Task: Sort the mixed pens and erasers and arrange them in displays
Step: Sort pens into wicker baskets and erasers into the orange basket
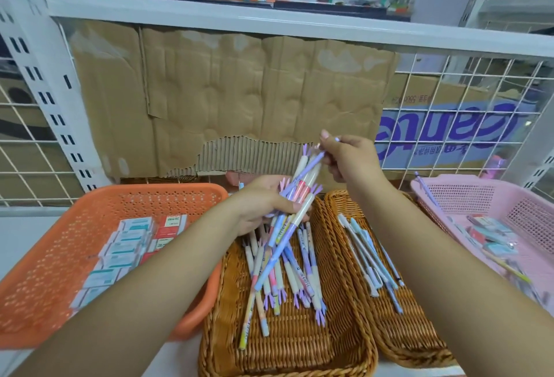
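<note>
The left hand (260,202) is curled round a bundle of pens (299,187), holding them slanted above the baskets. The right hand (350,157) pinches the upper end of one lilac pen (313,163) in that bundle between thumb and fingertips. The pens are slim, smooth pastel barrels in white, lilac, pink and blue, some ending in small forked lilac tips.

Four baskets sit side by side below. Two are woven brown wicker with braided rims. The middle wicker basket (299,343) holds a crossed heap of loose pens (281,274), too overlapped to count. The second wicker basket (398,334) holds a smaller row of pale blue and white pens (368,256), partly hidden by the right forearm. The other two are perforated plastic. The orange basket (150,189) on the left holds small boxed erasers (126,244) in rows. The pink basket (479,193) on the right holds a few flat packets (491,235) and a pen leaning against its rim (425,190).

Behind them stands a torn sheet of corrugated cardboard (239,85) against a white wire grid (467,82).
</note>
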